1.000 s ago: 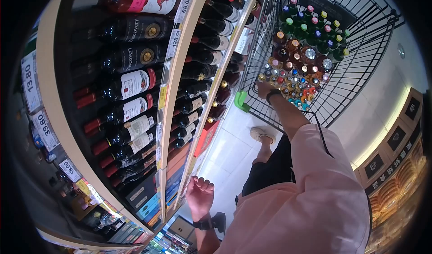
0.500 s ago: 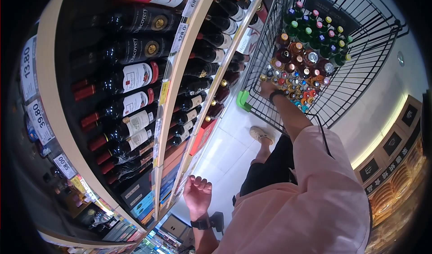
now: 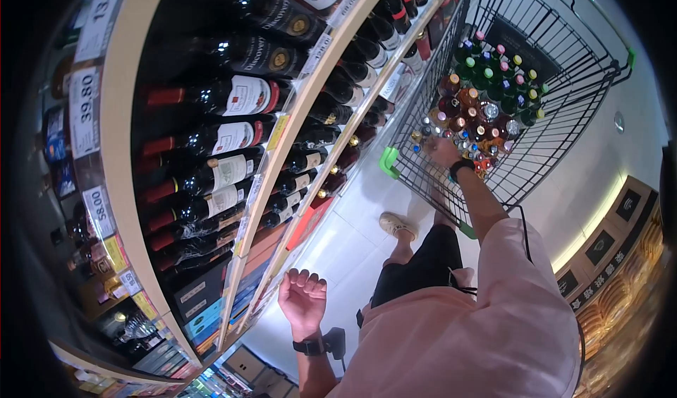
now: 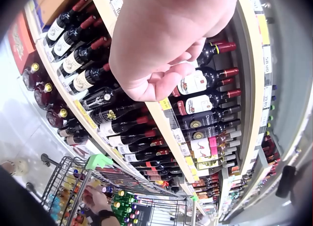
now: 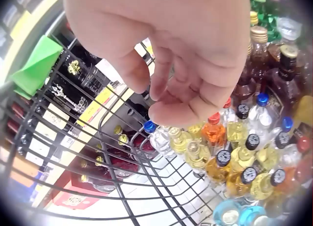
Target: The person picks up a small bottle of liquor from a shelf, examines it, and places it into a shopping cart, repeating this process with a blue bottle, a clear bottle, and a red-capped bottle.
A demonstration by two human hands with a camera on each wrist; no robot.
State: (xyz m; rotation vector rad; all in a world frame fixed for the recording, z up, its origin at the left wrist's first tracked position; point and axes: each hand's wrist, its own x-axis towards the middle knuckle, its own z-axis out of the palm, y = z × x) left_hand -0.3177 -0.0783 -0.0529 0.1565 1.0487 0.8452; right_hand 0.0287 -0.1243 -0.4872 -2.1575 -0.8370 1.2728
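My right hand (image 3: 444,152) is inside a black wire shopping cart (image 3: 564,119), over a cluster of small bottles. In the right wrist view its fingers are loosely bent, with nothing visible between them. Just below the fingertips is a clear small bottle with a blue cap (image 5: 157,138); yellow, orange and amber small bottles (image 5: 244,157) stand beside it. The palm partly covers the rows in the head view. My left hand (image 3: 303,303) hangs in front of the wine shelves, away from the cart, fingers loosely curled and holding nothing.
Larger amber bottles (image 3: 488,111) and green bottles (image 3: 504,86) fill the far part of the cart. Shelves of wine bottles (image 3: 243,96) with price tags run along the left. A bakery display (image 3: 620,278) is at the right. Pale floor tiles (image 3: 338,236) lie below.
My right hand has shifted right within the cart, uncovering small blue-capped bottles near its left corner. The head view has shifted slightly. My left hand stays loosely curled.
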